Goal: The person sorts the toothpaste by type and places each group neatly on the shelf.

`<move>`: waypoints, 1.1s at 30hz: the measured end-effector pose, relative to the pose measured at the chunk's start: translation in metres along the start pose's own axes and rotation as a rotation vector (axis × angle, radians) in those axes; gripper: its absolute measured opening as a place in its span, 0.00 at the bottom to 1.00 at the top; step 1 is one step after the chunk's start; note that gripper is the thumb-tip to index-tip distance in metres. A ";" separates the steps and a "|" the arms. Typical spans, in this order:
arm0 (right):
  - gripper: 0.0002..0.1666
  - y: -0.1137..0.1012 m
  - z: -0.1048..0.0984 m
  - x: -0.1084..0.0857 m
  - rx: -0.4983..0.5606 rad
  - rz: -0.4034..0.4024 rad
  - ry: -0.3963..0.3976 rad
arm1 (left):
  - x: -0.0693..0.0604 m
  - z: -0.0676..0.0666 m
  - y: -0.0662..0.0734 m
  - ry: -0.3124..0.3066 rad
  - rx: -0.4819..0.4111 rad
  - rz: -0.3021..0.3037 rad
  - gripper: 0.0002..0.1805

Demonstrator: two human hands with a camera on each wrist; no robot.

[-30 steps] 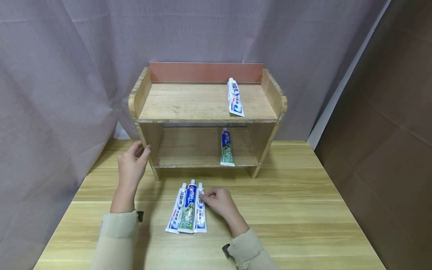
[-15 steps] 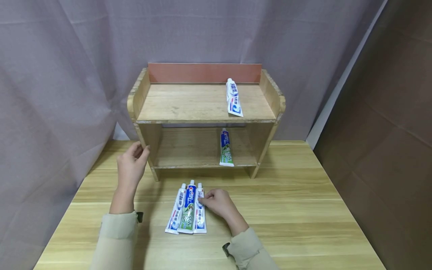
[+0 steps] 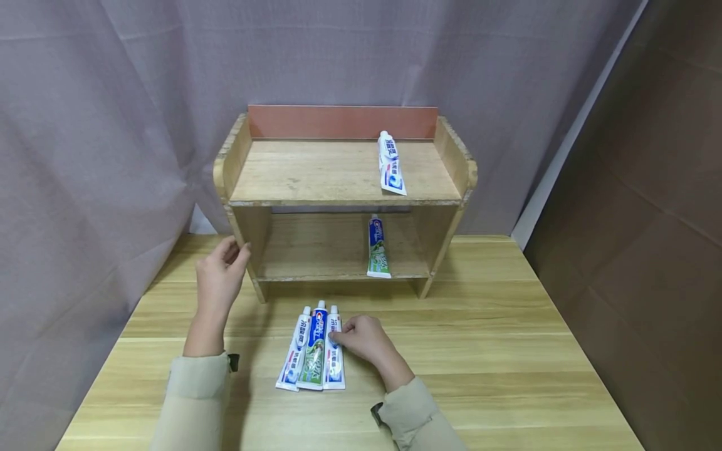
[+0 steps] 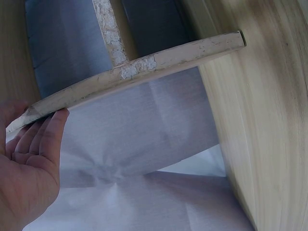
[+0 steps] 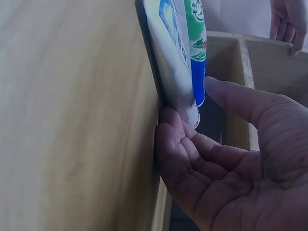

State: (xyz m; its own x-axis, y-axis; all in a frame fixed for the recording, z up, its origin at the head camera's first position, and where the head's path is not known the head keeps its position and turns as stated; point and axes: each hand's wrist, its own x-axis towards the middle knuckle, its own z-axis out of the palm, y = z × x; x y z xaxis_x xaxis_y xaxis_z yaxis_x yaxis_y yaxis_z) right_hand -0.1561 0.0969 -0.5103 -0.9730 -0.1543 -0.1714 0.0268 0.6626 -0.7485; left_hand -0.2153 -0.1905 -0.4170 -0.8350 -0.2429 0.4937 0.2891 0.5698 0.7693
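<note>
1. The right white tube (image 3: pixel 334 360) lies flat on the table (image 3: pixel 496 344), directly at the right hand (image 3: pixel 366 338) and well apart from the left hand (image 3: pixel 220 269).
2. The right hand's fingers curl at that tube's edge and its thumb reaches over it; whether they pinch it cannot be told.
3. The left hand pinches the front edge of the left side panel (image 4: pixel 144 63) of the wooden rack (image 3: pixel 316 169).
4. The blue-and-green tube (image 3: pixel 314 351) lies just left of the right white tube, with the left white tube (image 3: pixel 295 354) beyond it; all three caps point toward the rack.
5. Compared with half a second ago, the right thumb tip sits slightly lower along the tube; the tubes and left hand have stayed put.
6. The rack's upper shelf bears a white tube (image 3: pixel 392 166), right of centre; its lower shelf (image 3: pixel 316 247) bears another blue-and-green tube (image 3: pixel 378 250), also right of centre.
</note>
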 end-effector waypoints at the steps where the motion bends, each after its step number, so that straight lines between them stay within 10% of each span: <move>1: 0.18 0.000 0.000 0.000 -0.011 -0.003 0.002 | 0.000 0.000 0.000 -0.001 0.000 -0.002 0.15; 33: 0.28 -0.006 0.007 0.007 -0.142 -0.025 0.023 | 0.000 -0.001 0.002 -0.009 0.002 0.003 0.15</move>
State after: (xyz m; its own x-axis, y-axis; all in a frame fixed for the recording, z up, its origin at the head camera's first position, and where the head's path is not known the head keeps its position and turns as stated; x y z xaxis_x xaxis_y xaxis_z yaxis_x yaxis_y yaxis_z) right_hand -0.1619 0.0871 -0.5116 -0.9781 -0.1559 -0.1378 -0.0283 0.7559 -0.6541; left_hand -0.2138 -0.1901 -0.4147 -0.8383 -0.2344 0.4923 0.2904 0.5722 0.7670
